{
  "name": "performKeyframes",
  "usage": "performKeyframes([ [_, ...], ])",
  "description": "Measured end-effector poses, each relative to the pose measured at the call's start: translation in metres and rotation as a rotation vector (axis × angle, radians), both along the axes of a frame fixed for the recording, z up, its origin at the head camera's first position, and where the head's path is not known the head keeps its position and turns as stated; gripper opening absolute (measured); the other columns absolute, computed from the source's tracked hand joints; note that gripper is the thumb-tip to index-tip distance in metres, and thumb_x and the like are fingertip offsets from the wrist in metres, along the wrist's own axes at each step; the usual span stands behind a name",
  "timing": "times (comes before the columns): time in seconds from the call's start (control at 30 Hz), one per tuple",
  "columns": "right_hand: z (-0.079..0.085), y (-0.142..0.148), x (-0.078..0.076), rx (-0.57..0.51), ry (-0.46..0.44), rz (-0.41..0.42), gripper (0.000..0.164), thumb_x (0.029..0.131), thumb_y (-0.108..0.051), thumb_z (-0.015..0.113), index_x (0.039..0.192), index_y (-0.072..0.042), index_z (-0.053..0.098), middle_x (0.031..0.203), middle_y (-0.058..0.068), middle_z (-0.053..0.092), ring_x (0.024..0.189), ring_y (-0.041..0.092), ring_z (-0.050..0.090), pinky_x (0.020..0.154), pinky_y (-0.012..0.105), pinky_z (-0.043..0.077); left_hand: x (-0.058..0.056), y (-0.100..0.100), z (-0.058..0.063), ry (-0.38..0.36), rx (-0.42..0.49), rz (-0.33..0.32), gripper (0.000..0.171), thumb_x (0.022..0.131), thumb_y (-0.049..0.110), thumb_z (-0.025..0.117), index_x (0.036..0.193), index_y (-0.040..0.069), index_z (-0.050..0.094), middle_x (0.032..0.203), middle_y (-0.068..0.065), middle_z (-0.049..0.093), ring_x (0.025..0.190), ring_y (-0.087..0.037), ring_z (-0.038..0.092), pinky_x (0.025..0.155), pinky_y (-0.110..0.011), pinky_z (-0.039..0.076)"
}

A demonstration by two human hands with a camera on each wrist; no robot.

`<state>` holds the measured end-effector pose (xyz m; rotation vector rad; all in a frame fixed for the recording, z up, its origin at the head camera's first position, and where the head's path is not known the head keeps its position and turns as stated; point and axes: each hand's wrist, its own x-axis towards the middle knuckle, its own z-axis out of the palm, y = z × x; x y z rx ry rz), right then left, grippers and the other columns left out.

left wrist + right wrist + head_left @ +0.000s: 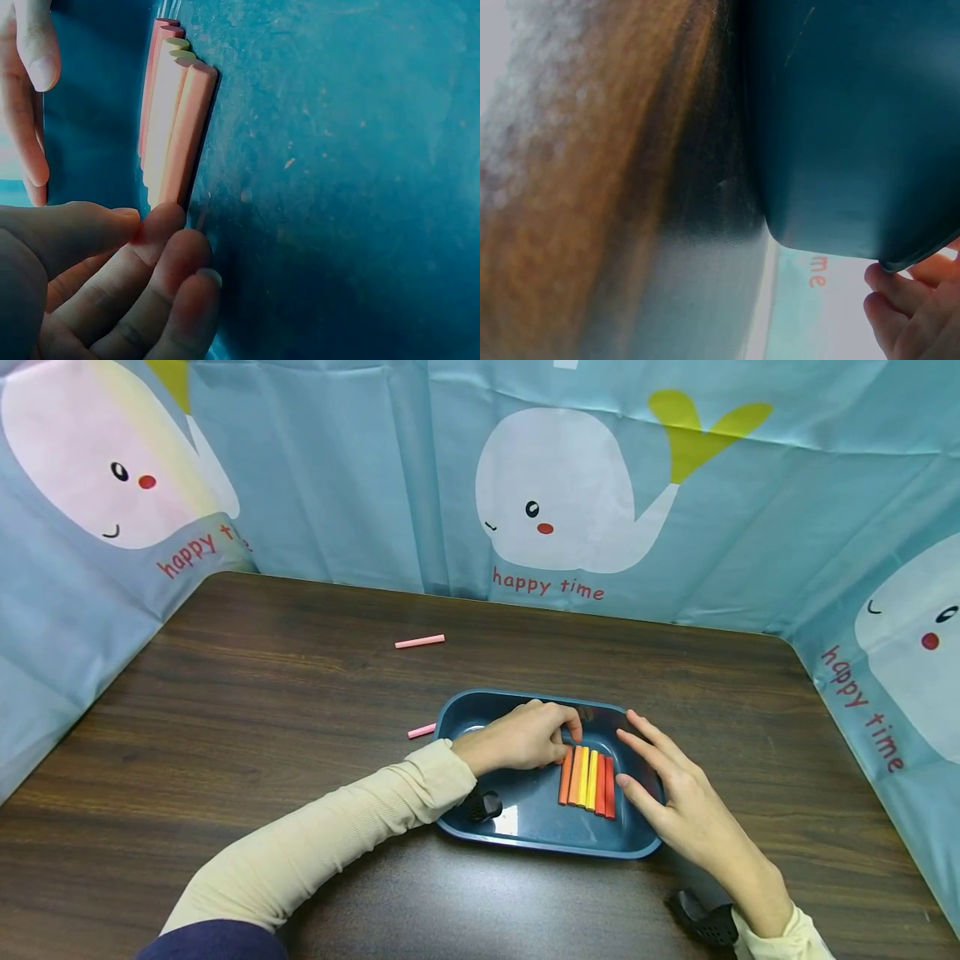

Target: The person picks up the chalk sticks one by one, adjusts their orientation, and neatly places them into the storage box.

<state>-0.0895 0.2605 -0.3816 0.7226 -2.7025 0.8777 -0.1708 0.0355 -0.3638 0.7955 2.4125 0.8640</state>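
Several chalk sticks (pixel 587 783) in orange, yellow and red lie side by side in a dark blue tray (pixel 540 843). My left hand (pixel 521 735) reaches into the tray from the left, fingers bent. In the left wrist view, its index fingertip touches the near end of the outermost orange chalk stick (pixel 189 135), and the thumb lies close beside that fingertip. At the tray's right end, my right hand (pixel 678 802) has its fingers extended over the rim, the thumb pointing toward the red sticks. The right wrist view shows fingers (pixel 911 315) by the tray rim.
A pink chalk stick (pixel 420 642) lies on the brown table (pixel 300 693) behind the tray. Another pink stick (pixel 422 731) sits against the tray's left side. Blue whale-print curtain (pixel 337 485) surrounds the table's back and sides. Black wrist devices (pixel 702 918) hang below the wrists.
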Motion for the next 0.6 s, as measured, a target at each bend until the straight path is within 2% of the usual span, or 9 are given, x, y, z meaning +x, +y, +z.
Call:
performKeyframes([
  [0.23,0.000,-0.002,0.000,0.009,-0.033,-0.010,0.055,0.090,-0.010,0.070,0.141,-0.003,0.052,0.157,0.012,0.038,0.137,0.040,0.044,0.104,-0.002,0.018,0.000,-0.004,0.001,0.016,-0.007,-0.005,0.018,0.096,0.013,0.064,0.114,0.011,0.063,0.068,0.002,0.060,0.057,-0.007,0.056,0.055,-0.018,0.044],
  [0.47,0.000,0.000,0.000,0.003,0.011,0.000,0.057,0.087,-0.007,0.072,0.140,-0.002,0.053,0.156,0.013,0.040,0.136,0.038,0.045,0.107,-0.001,0.020,0.000,-0.004,0.007,0.038,0.048,-0.014,0.022,0.096,0.014,0.064,0.117,0.009,0.062,0.078,-0.002,0.067,0.060,-0.007,0.058,0.057,-0.017,0.047],
  [0.6,0.000,0.001,0.000,-0.001,0.003,0.002,0.056,0.088,-0.007,0.072,0.140,-0.003,0.053,0.156,0.013,0.039,0.137,0.038,0.044,0.106,-0.001,0.019,0.001,-0.004,0.012,0.045,0.081,-0.018,0.024,0.096,0.013,0.064,0.120,0.008,0.063,0.083,-0.002,0.069,0.063,-0.007,0.059,0.057,-0.018,0.048],
])
